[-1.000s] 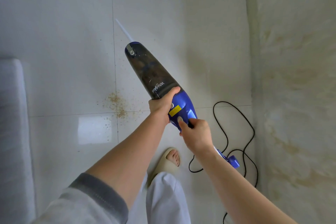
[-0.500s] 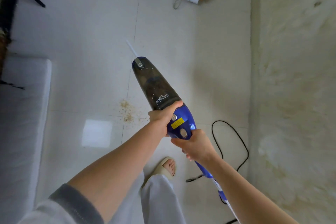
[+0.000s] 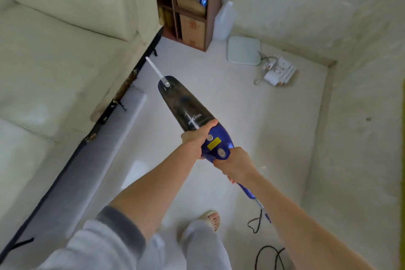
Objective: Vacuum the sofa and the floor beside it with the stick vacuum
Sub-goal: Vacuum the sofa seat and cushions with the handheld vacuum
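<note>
A: Where is the stick vacuum (image 3: 192, 116)?

B: Up in the air, over the white floor (image 3: 252, 120). Its dark end points away from the person, toward the sofa (image 3: 54, 55) on the left. A thin white tube (image 3: 154, 69) sticks out of that end.

A: Who holds it?

B: Both hands. The left hand (image 3: 195, 140) is wrapped around the body, right where the dark part meets the blue part. The right hand (image 3: 234, 163) squeezes the blue handle just behind it. Most of the vacuum sticks out in front of the hands. A thin blue bit runs back under the right arm.

A: How many things can you count?

B: One vacuum, one sofa, two hands. One black cord (image 3: 270, 256) loops on the floor by the right arm. One foot in a sandal (image 3: 211, 218) shows below. Far off there is one brown shelf (image 3: 210, 6), one white bottle (image 3: 224, 21) beside it, one flat white square thing (image 3: 243, 50), and a small white machine (image 3: 278, 72) with a wire.
</note>
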Tool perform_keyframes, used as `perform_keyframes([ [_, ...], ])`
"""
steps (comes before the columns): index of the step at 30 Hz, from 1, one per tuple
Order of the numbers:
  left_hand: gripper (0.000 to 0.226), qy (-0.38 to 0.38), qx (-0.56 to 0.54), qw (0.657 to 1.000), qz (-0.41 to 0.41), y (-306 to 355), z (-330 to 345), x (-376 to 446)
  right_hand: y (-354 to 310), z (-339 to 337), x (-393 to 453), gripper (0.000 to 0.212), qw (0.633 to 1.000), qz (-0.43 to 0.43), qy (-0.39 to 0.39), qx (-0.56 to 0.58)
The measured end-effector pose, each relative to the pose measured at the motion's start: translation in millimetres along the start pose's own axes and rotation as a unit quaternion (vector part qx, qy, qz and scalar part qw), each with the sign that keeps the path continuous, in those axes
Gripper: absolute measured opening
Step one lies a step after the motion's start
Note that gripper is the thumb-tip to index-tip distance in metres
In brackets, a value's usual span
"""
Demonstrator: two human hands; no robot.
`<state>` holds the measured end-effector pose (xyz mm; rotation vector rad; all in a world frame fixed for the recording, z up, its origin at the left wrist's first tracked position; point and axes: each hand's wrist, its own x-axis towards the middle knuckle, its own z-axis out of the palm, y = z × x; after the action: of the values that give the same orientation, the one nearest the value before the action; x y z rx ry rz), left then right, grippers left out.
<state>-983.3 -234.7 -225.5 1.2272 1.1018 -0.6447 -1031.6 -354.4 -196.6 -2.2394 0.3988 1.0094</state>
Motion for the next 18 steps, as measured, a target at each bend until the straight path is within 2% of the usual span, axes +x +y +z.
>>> perform_keyframes([
  [6,0.08,-0.003,-0.075,0.997,0.033,50,-99,-43,-101,20,-42,0.027,0.996,-0.078,0.026,-0.046],
  [12,0.077,-0.019,-0.108,0.991,0.078,99,-230,-69,-220,82,-81,0.041,0.984,-0.15,0.06,-0.071],
  [18,0.068,-0.028,-0.117,0.987,0.103,149,-359,-85,-338,144,-114,0.033,0.976,-0.202,0.052,-0.069],
])
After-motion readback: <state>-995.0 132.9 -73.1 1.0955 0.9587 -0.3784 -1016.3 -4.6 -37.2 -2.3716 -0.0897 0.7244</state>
